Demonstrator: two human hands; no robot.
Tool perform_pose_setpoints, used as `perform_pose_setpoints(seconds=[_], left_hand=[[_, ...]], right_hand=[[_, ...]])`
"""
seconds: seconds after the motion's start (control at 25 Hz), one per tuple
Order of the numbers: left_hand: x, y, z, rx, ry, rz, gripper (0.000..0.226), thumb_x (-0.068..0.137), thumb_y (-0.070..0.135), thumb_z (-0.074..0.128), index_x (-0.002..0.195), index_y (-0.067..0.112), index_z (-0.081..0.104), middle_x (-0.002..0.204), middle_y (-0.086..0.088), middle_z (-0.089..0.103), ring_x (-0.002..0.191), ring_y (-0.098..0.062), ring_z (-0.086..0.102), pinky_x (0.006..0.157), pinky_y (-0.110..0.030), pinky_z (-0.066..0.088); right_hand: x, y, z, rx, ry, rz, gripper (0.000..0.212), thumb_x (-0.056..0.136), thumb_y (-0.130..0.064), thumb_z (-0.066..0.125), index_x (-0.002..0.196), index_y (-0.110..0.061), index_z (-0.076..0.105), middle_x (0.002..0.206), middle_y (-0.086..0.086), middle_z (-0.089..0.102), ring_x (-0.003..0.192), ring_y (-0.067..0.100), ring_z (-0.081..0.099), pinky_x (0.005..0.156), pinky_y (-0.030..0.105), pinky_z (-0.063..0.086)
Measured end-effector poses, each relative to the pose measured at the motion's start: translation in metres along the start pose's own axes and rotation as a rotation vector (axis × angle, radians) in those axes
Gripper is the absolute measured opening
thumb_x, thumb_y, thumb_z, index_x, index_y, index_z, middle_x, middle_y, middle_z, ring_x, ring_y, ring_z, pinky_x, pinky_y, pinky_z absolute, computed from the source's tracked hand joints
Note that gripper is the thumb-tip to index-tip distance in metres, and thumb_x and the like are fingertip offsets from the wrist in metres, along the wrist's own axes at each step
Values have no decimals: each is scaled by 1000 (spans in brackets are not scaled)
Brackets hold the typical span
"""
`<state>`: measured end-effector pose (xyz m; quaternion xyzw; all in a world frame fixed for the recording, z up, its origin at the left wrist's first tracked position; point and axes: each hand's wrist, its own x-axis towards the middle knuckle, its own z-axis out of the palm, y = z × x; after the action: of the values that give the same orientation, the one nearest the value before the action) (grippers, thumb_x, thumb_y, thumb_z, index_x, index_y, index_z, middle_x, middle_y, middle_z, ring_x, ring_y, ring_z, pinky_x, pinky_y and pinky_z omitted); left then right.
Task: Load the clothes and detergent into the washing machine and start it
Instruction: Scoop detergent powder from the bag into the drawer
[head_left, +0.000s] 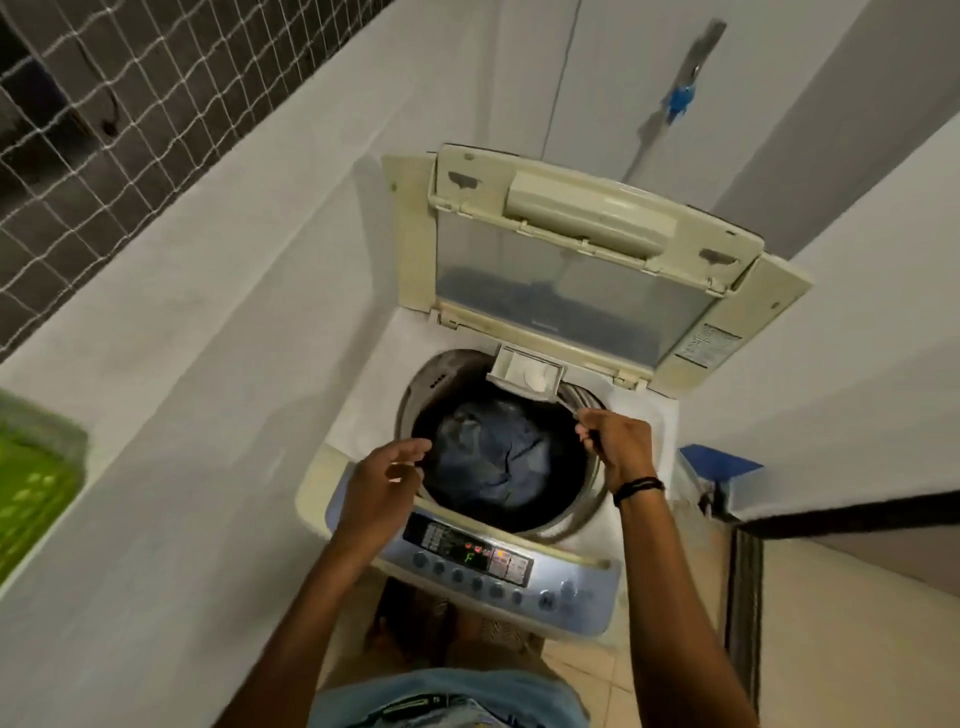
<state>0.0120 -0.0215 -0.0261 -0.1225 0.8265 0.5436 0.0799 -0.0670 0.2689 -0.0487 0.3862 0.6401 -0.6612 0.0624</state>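
The top-loading washing machine (363, 415) stands with its lid (571, 270) raised. Dark blue clothes (493, 457) lie in the drum. At the drum's back rim the detergent drawer (524, 371) is pulled out, with white powder in it. The control panel (467, 558) is lit and shows green and red lights. My left hand (384, 483) hovers over the drum's front left rim with loosely curled fingers, holding nothing. My right hand (618, 447) is over the right rim and grips a thin grey tool (570, 409) that looks like a small spoon, its tip just below the drawer.
White walls close in on the left and right of the machine. A green basket (31, 467) is at the left edge. A blue box (727, 470) sits right of the machine, beside a dark door edge (743, 597). A tap with a blue fitting (680, 101) is on the back wall.
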Motion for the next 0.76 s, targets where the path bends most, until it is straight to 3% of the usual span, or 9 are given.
perform_pose_setpoints(seconds=[0.08, 0.16, 0.28, 0.36, 0.44, 0.52, 0.64, 0.72, 0.76], left_hand=[[5, 1, 23, -56, 21, -66, 36, 86, -4, 58, 101, 26, 69, 106, 5, 71, 88, 10, 63, 78, -13, 48], [5, 3, 36, -95, 43, -96, 42, 85, -8, 58, 96, 31, 68, 101, 9, 71, 87, 8, 63, 82, -20, 50], [7, 0, 43, -89, 82, -138, 41, 85, -7, 59, 97, 31, 69, 99, 8, 72, 88, 3, 65, 79, -18, 52], [7, -2, 43, -89, 118, -163, 42, 86, -7, 59, 96, 33, 69, 99, 5, 72, 90, -4, 67, 76, -20, 52], [7, -1, 41, -114, 164, -185, 42, 86, -7, 60, 94, 33, 69, 99, 3, 73, 93, -12, 68, 76, -21, 52], [8, 3, 41, -123, 189, -188, 38, 87, -5, 60, 94, 32, 69, 99, 3, 72, 93, -12, 67, 76, -20, 51], [7, 9, 41, -127, 185, -166, 39, 87, -6, 60, 93, 31, 69, 98, 5, 72, 90, -6, 67, 75, -14, 51], [4, 10, 42, -131, 169, -158, 41, 86, -8, 59, 92, 31, 68, 98, 7, 72, 89, -2, 67, 73, -8, 51], [2, 11, 41, -133, 167, -159, 40, 86, -9, 59, 93, 30, 69, 98, 6, 72, 89, -3, 67, 72, -7, 50]], right_hand=[[37, 7, 8, -20, 55, -1, 12, 77, -6, 70, 81, 5, 75, 59, 9, 66, 53, 17, 56, 48, 22, 47], [61, 12, 18, -153, 113, -57, 13, 77, -17, 72, 73, -5, 78, 63, 8, 71, 55, 18, 63, 59, 28, 54], [84, 22, 28, -525, 75, -268, 18, 87, -20, 67, 83, -7, 79, 84, 15, 76, 82, 32, 70, 76, 36, 55], [92, 31, 32, -720, 48, -476, 17, 89, -10, 60, 85, -4, 76, 88, 18, 75, 84, 37, 68, 70, 34, 51], [94, 40, 34, -741, 38, -628, 20, 87, -5, 54, 78, -4, 72, 79, 16, 71, 73, 34, 65, 64, 30, 47], [93, 45, 34, -766, 72, -732, 21, 88, -6, 52, 84, -4, 73, 83, 15, 70, 77, 32, 63, 69, 31, 49], [91, 49, 31, -787, 130, -763, 20, 92, -5, 58, 103, -3, 74, 100, 16, 72, 93, 31, 65, 85, 34, 52], [83, 43, 32, -695, 142, -669, 17, 92, -8, 59, 92, -4, 76, 91, 14, 74, 87, 29, 67, 81, 35, 54], [78, 36, 31, -561, 158, -539, 19, 92, -11, 60, 82, -8, 75, 82, 12, 73, 79, 28, 67, 74, 36, 55]])
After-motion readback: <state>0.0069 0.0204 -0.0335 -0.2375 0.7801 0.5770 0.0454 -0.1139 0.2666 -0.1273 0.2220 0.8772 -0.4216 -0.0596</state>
